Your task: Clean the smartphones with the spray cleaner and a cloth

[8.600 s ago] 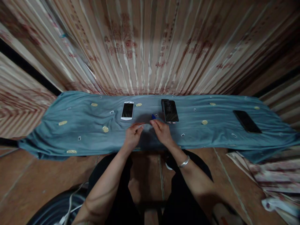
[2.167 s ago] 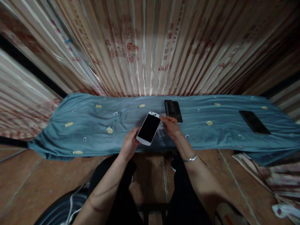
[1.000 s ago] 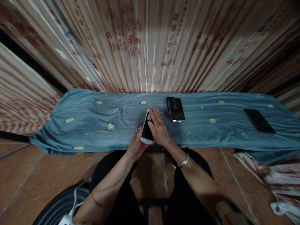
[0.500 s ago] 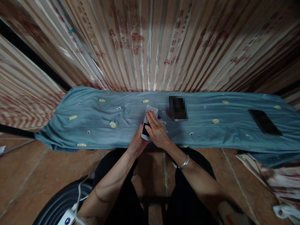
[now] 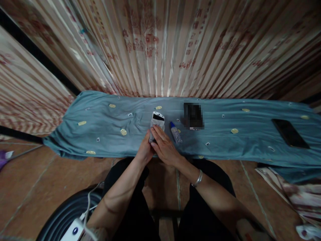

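A white phone with a dark screen [image 5: 158,116] is gripped by my left hand [image 5: 145,149] along its left side and lower end, above the near part of the cloth-covered surface. My right hand [image 5: 164,147] lies over the phone, fingers together, pressing a thin pale wipe [image 5: 160,125] against its screen. The phone's top end shows beyond the wipe; its lower part is hidden by my fingers. Just right of my right hand lies a small clear bottle with a blue cap [image 5: 176,133].
A blue-green patterned cloth [image 5: 112,140] covers the long, narrow surface. A pixelated dark object [image 5: 193,116] stands right of the bottle, and a black phone [image 5: 290,133] lies far right. Pleated curtains [image 5: 165,50] hang behind. A white power strip [image 5: 74,231] is at lower left.
My right hand has slid the wipe down the phone toward me, uncovering the top end and covering the lower screen. The bottle now shows fully. The view has shifted slightly.
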The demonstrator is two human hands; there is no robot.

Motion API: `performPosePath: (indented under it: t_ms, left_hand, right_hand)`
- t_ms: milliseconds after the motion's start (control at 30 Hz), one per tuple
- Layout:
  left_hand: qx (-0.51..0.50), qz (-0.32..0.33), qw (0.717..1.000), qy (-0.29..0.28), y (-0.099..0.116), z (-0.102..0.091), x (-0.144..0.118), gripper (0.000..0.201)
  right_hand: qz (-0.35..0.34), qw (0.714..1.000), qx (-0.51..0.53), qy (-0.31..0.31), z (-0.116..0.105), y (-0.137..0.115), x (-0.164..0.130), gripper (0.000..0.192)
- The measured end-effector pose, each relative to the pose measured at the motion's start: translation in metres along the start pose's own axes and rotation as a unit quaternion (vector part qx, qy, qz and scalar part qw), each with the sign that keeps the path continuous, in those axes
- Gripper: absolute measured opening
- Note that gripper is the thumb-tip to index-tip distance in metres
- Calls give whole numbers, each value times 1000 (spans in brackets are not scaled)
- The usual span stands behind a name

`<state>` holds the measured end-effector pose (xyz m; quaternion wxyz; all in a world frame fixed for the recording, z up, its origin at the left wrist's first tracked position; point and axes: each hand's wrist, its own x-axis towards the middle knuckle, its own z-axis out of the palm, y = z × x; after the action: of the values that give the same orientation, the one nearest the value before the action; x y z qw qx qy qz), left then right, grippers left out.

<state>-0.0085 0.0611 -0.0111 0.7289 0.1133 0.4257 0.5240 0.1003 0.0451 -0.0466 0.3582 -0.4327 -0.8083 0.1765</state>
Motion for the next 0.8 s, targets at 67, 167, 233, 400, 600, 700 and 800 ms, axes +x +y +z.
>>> performPosePath:
  t_ms: [67,167,233,400,600,700,800]
  left_hand:
    - [7,-7,1000,-5,2,0,0,44]
    - [21,-9,1000,-6,6,0,-2,45]
    - [26,-2,1000,3,7,-1,-1,44]
    - [32,12,999,7,8,-8,5,47]
    - [24,20,999,34,11,-16,14,40]
    - [26,-2,1000,8,14,-18,16,43]
    - [27,-12,1000,10,16,-20,19,46]
  right_hand:
    - [-3,1000,-1,-8,3,-2,-1,64]
    - [-5,1000,2,-18,5,-5,-3,66]
    - [-8,1000,4,-23,6,-6,-3,68]
    - [-27,999,7,-32,6,-10,-6,71]
    - [-43,998,-1,-42,9,-15,-9,72]
    - [-56,997,-6,-46,10,-17,-11,71]
    - [-59,997,-8,-49,10,-18,-12,71]
